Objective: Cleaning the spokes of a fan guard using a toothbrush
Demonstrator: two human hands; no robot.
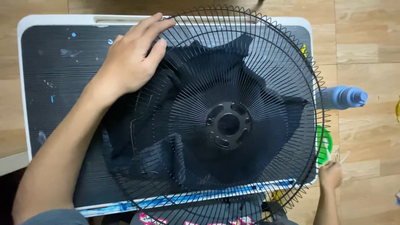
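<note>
A: Head view, nearest you: your right hand (330,175) pinches a thin stick, just off the table (58,104) edge.

B: And the left hand (129,62)?

A: Fingers spread flat, pressing the fan guard (228,124) rim, likely steadying it. The guard lies face-down over a dark cloth (216,58), hub upward; round, no long axis.
</note>
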